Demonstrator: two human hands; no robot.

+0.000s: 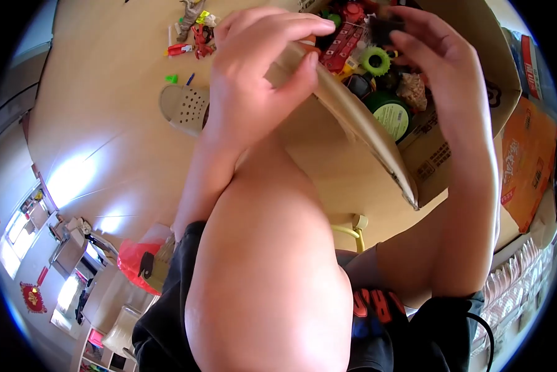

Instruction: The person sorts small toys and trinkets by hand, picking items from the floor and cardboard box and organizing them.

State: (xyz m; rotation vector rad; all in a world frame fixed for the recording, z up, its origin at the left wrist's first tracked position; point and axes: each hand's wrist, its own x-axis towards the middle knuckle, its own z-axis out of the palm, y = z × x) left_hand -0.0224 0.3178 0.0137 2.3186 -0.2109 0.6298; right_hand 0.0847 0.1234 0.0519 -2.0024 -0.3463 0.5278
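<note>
My left hand (260, 68) is above the near flap of a cardboard box (353, 127), thumb and forefinger curled around a small orange-and-white object (307, 42), mostly hidden by the fingers. Over the box's far side, my right hand (443, 53) pinches a dark, blurred object (385, 30) whose kind I cannot make out. Inside the box below it lie a red patterned strip (343, 46), a lime-green spiky ring (376, 61), a conch-like shell (412, 92) and a dark green round container (393, 118) with a pale label.
Left of the box, a beige perforated clog (182, 106) lies on the floor, with several small toys (201, 40) beyond it. An orange printed carton (526, 164) stands at right. A red plastic bag (136, 263) is at lower left. My bare knee (266, 266) rises in front.
</note>
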